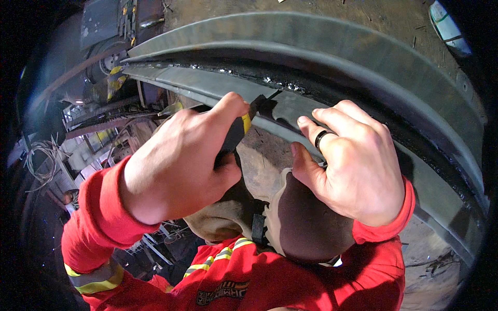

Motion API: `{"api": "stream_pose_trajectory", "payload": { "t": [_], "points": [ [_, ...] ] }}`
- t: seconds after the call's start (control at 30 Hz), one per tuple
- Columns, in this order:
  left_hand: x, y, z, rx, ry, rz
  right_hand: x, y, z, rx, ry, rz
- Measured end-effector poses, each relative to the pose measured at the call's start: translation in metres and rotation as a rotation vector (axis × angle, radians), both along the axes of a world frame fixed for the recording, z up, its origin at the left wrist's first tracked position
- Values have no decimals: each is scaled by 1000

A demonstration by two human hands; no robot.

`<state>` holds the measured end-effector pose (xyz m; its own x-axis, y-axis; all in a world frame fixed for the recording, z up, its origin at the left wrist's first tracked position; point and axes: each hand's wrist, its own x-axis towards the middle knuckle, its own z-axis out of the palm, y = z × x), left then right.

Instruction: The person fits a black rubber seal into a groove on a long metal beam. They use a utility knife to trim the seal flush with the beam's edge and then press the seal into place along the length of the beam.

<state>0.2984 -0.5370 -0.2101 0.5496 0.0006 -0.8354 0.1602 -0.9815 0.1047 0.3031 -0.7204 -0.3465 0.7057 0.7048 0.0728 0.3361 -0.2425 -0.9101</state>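
Observation:
My left hand (192,150) is wrapped round a yellow-and-black hand tool (246,123). Most of its body is hidden by the fingers, so its exact kind does not show. A thin dark tip (274,95) sticks out from it toward the grey steel beam (321,57), at the edge of a dark channel (290,78) with shiny flecks. To the right, my right hand (347,155), with a black ring on one finger, hovers over the beam's near flange. Its fingers are bent but apart, and nothing shows in them.
The curved-looking beam spans from upper left to lower right. Coiled cable (41,163) and scattered metal parts lie at the left. A pale blue-white container (449,28) lies at the upper right. My covered knees (311,220) are close under my hands.

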Motion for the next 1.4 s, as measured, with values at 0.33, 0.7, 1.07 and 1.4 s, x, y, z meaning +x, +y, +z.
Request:
{"api": "stream_pose_trajectory", "payload": {
  "t": [0.33,0.7,1.07,1.4],
  "points": [
    [4,8,32,-110,216,58,-2,1,-1,7,-43,-5],
    [-73,87,29,-338,-649,506,6,15,3,117,1,-42],
    [-92,165,-96,-850,-973,834,56,75,9,-132,-300,578],
    [-89,168,-95,-850,-1026,901,68,82,9,-168,-473,785]
  ]
}}
